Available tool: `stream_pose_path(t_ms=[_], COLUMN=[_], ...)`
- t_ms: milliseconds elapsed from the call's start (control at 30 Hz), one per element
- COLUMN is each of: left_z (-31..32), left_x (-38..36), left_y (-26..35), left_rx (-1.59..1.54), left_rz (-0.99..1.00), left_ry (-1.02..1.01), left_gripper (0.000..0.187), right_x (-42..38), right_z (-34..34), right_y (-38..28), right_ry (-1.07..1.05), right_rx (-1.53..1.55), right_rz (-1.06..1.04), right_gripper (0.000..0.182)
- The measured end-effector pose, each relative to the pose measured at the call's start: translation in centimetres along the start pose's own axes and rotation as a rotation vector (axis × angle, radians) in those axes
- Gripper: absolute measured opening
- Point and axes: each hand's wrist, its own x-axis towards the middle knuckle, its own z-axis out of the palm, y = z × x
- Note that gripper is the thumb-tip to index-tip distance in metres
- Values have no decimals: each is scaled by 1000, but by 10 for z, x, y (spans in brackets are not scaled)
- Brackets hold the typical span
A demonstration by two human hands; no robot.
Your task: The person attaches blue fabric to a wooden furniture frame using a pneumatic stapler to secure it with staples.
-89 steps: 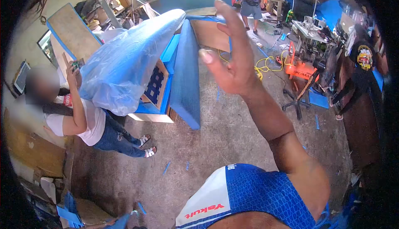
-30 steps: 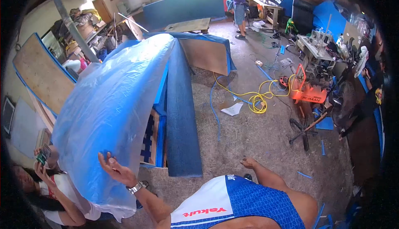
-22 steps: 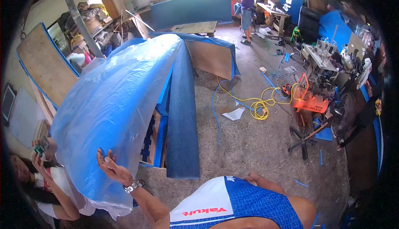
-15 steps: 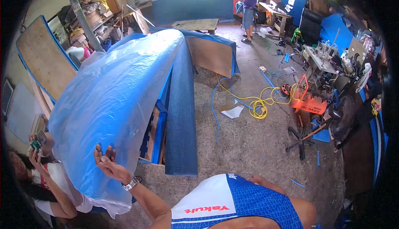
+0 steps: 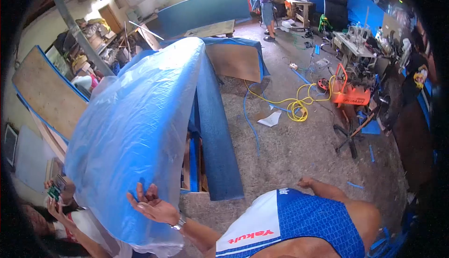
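My left hand (image 5: 156,206), with a metal watch at its wrist, is raised over the near part of a large curved piece (image 5: 135,113) wrapped in clear plastic over blue. Its fingers are spread and slightly curled, and nothing is in them; whether it touches the plastic is hard to tell. On the other side of my body, my right hand (image 5: 306,181) hangs low over the concrete floor. It looks small and partly turned away, so its fingers cannot be made out. A dark blue fabric-covered panel (image 5: 217,131) lies beside the wrapped piece.
At lower left another person (image 5: 70,225) holds a small green object. Someone else (image 5: 268,5) stands at the back. An orange compressor (image 5: 351,94), yellow hose (image 5: 298,110), wheeled stand base (image 5: 347,141) and cluttered table (image 5: 355,47) are on the right. A curved wooden panel (image 5: 49,89) leans left.
The camera view has shifted and tilted. My left hand remains spread by the plastic, lower and farther right in the picture. My right hand shows more clearly beside my body.
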Motion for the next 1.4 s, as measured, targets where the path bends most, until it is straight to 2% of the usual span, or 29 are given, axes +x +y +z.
stream_pose_path(t_ms=[167, 267, 367, 467, 500, 600, 700, 800, 867, 900, 1000, 1100, 1200, 1300, 1400], left_z=[-19, -24, -29, -30, -32, -34, -38, -40, -42, -42, -44, -45, -46, -44, -45], left_x=[6, 8, 9, 12, 14, 15, 17, 19, 20, 22, 24, 24, 24, 22, 20], left_y=[-13, -18, -21, -26, -28, -32, -31, -31, -32, -34, -35, -37, -38, -34, -36], left_rx=[-74, -126, -210, -284, -310, -353, -361, -359, -375, -394, -427, -407, -393, -378, -370], left_rz=[34, 69, 56, 60, 71, 70, 65, 66, 58, 52, 38, 42, 42, 45, 45], left_ry=[-148, -209, -239, -276, -296, -327, -358, -380, -390, -393, -391, -399, -402, -390, -386], left_gripper=[62, 65, 66, 66, 66, 67, 68, 67, 67, 67, 67, 67, 67, 68, 67], right_x=[-10, -11, 13, 19, 34, 43, -2, -6, 30, 29, 17, 19, -12, 44, 8], right_z=[-15, -19, -22, -33, -35, -20, -41, -42, -16, -15, -8, -7, -23, 2, -11], right_y=[-23, -42, -41, -57, -57, -54, -108, -114, -72, -79, -88, -84, -112, -66, -87], right_ry=[8, 91, 37, 46, -23, 153, 90, -3, 22, 39, 32, 48, 60, 27, 83], right_rx=[-64, -112, -176, -330, -561, -381, -355, -318, -425, -478, -235, -259, -185, -445, -190], right_rz=[-24, 26, -113, -337, -515, -428, -166, -200, -427, -541, -145, -248, -169, -492, -288], right_gripper=[49, 46, 46, 52, 49, 44, 43, 48, 47, 47, 49, 52, 53, 54, 55])
